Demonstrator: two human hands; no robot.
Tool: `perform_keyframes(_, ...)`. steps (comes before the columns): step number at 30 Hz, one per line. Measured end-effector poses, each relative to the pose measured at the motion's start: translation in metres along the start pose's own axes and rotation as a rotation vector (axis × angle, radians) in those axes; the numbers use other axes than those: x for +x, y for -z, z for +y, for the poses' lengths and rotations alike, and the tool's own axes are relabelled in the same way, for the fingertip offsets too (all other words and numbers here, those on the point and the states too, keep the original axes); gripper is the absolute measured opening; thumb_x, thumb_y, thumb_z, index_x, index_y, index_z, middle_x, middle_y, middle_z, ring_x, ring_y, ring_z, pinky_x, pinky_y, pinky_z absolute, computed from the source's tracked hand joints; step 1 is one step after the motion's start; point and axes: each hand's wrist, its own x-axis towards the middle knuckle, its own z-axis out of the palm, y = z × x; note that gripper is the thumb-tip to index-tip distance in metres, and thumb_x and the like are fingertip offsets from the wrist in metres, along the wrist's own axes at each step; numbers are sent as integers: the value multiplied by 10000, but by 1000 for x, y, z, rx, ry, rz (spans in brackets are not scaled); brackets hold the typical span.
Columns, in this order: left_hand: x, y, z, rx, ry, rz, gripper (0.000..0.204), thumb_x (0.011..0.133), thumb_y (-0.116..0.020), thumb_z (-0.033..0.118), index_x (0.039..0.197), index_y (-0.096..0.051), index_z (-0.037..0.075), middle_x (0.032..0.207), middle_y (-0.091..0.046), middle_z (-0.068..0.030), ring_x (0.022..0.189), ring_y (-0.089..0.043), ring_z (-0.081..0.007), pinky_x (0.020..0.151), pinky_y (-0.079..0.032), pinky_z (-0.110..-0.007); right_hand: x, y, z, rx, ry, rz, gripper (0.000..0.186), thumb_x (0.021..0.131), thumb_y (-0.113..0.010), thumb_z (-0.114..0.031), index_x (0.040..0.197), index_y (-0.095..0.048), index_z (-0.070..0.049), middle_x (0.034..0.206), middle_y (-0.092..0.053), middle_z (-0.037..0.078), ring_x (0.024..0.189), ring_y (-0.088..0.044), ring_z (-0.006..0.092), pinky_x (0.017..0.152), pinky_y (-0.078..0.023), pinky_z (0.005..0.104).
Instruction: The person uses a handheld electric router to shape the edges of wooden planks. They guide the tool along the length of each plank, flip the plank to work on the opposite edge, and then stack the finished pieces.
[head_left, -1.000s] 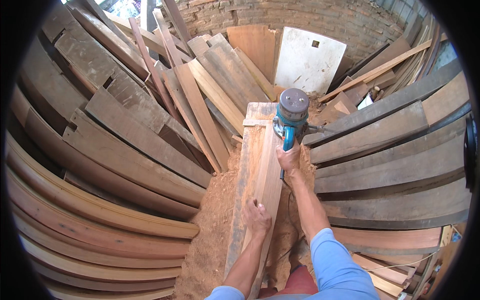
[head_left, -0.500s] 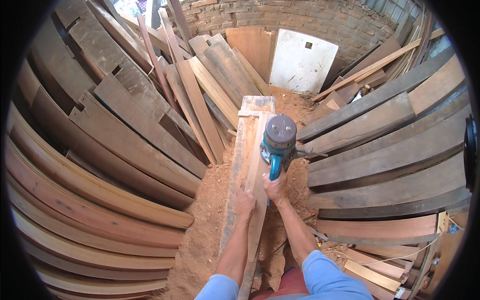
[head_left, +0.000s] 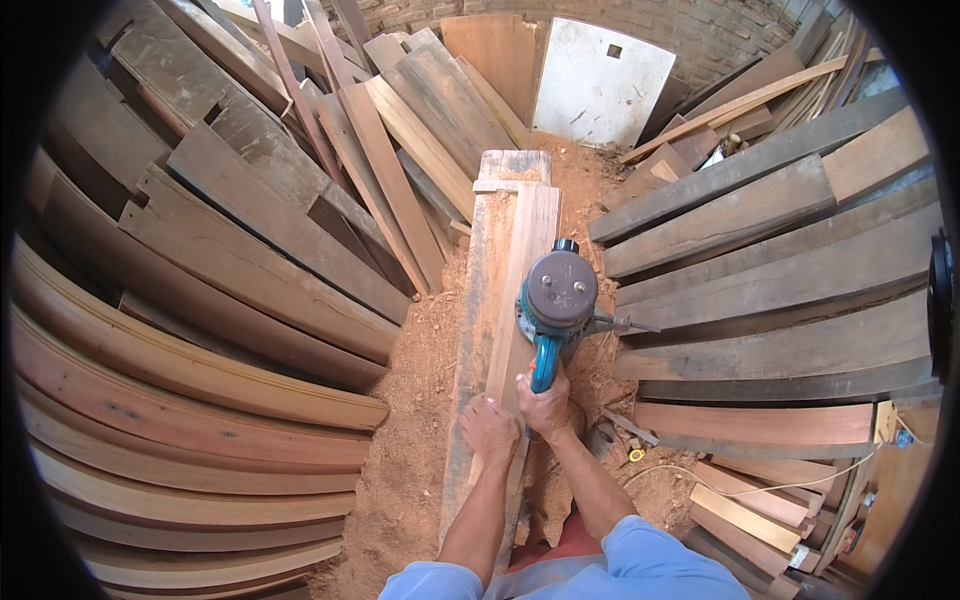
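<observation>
My right hand (head_left: 546, 405) grips the teal handle of a router (head_left: 557, 294) with a grey motor top, which rides on a pale wooden strip (head_left: 530, 222). The strip lies along a long, worn, dust-covered plank (head_left: 465, 335), with a short crosspiece (head_left: 505, 187) at its far end. Just left of the router handle, my left hand (head_left: 490, 432) has its fingers curled on the strip, holding it against the plank. A metal rod (head_left: 625, 323) sticks out from the router's right side.
Stacked boards (head_left: 250, 270) line the left side, more (head_left: 760, 255) the right. A white panel (head_left: 600, 85) leans on a brick wall (head_left: 740, 25) behind. Sawdust covers the floor (head_left: 405, 400). A cable (head_left: 750, 485) and small yellow object (head_left: 636, 455) lie at lower right.
The router and my right hand have moved from the plank's far end toward me. My left hand stays on the strip, now beside the right one. The view has shifted slightly.
</observation>
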Motion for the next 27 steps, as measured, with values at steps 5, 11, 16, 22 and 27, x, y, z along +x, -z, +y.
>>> perform_keyframes(5,0,1,1,-7,7,0,283,1008,-501,269,1209,-578,85,1191,-600,-161,1173,-522,-375,969,-419,-543,15,-7,6,24,62,15,275,821,-718,-45,1046,-562,-24,868,-583,63,744,-578,145,717,-500,324)
perform_keyframes(11,-1,-2,0,-14,1,7,279,1005,-502,268,1204,-576,87,1179,-595,-157,1160,-523,-375,986,-410,-535,31,-5,12,-19,63,-11,388,828,-715,-59,1182,-567,-2,914,-660,113,804,-664,203,755,-543,352)
perform_keyframes(16,-1,-3,1,-5,-31,48,272,998,-508,269,1189,-580,89,1151,-589,-156,1125,-523,-376,955,-411,-541,48,-4,8,-40,61,-8,375,825,-710,-59,1170,-573,-2,924,-656,106,799,-654,194,758,-539,345)
perform_keyframes(22,-2,-2,2,-12,-39,66,269,998,-508,269,1183,-580,88,1127,-585,-159,1102,-522,-382,934,-413,-546,68,-9,18,-16,58,4,389,820,-711,-64,1182,-585,3,953,-668,117,854,-672,204,791,-539,354)
perform_keyframes(27,-1,-1,2,0,-42,66,272,1000,-504,269,1186,-581,87,1137,-586,-162,1111,-522,-380,936,-415,-541,89,-11,16,-24,43,21,395,818,-712,-76,1187,-595,3,995,-686,132,895,-692,227,818,-541,365)
